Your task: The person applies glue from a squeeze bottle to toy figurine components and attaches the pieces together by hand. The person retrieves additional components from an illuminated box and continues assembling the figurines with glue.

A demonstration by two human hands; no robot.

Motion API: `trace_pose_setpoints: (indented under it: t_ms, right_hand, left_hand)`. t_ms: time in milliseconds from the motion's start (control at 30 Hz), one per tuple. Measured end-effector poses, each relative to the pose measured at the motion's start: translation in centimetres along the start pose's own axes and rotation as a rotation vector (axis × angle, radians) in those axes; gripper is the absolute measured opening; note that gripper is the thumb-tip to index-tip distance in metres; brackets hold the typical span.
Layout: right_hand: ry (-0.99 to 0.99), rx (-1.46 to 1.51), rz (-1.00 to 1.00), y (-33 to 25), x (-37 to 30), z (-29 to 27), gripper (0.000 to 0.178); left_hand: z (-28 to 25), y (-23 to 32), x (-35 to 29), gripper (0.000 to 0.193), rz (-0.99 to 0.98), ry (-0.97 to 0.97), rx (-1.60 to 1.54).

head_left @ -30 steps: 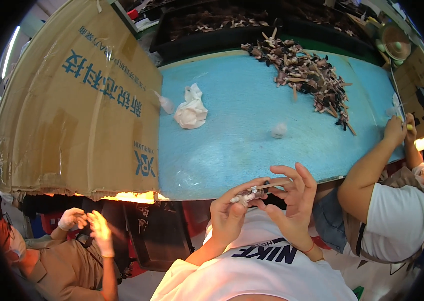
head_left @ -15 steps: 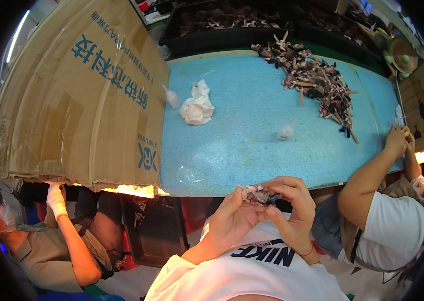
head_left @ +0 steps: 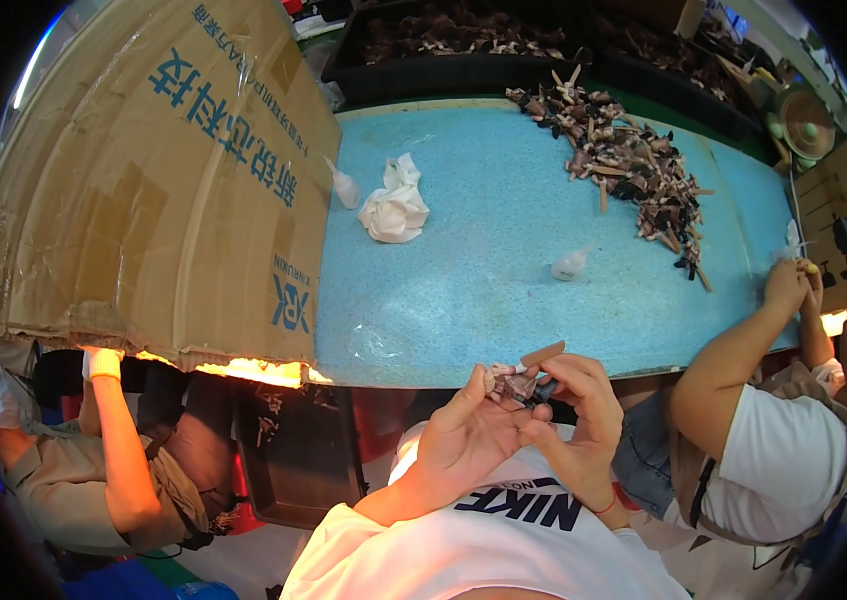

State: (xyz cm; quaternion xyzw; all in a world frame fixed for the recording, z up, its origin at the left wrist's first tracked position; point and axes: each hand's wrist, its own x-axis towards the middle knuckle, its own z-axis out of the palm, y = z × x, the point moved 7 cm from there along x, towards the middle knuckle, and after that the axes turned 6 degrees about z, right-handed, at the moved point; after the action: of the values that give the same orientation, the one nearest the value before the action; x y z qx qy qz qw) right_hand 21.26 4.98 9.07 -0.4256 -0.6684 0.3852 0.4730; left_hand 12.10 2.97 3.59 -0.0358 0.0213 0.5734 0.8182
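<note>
Just beyond the table's front edge, I hold a small moulded figure (head_left: 515, 384) in pinkish-brown and dark tones between both hands. My left hand (head_left: 453, 445) lies palm up, its thumb pressed to the figure's left side. With thumb and fingers, my right hand (head_left: 583, 420) grips the darker right end. A flat tan stick-like piece (head_left: 543, 353) juts up from the figure. Finer detail is too small to make out. A small white dropper bottle (head_left: 570, 265) stands on the blue tabletop (head_left: 483, 200) ahead of my hands.
Similar small pieces are heaped in a pile (head_left: 633, 160) at the table's far right. A large cardboard box (head_left: 153, 200) takes up the left, beside crumpled tissue (head_left: 394, 205) and another dropper bottle (head_left: 345, 188). Black trays (head_left: 453, 70) line the back. Co-workers sit on both sides.
The figure has turned in my hands, so the flat tan piece now shows above it. My fingers have shifted slightly around it. The left co-worker's gloved hand has moved up under the box's edge.
</note>
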Motion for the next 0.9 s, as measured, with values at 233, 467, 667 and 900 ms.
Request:
trace_pose_setpoints:
  t_ms: [233,467,667,900]
  right_hand:
    - [0.012,-0.010,0.020,0.5,-0.2,0.1,0.044]
    - [0.017,-0.038,0.000,0.5,-0.3,-0.2,0.042]
    - [0.022,0.011,0.040,1.0,-0.3,-0.1,0.041]
    - [0.025,0.001,0.018,1.3,-0.5,0.0,0.041]
  left_hand:
    - [-0.6,0.0,-0.1,0.042,0.012,0.023,0.006]
    - [-0.7,-0.4,0.1,0.039,0.001,0.085,0.004]
    - [-0.9,-0.2,0.1,0.036,0.041,0.089,0.119]
    - [-1.0,0.0,-0.1,0.036,0.082,0.073,0.160]
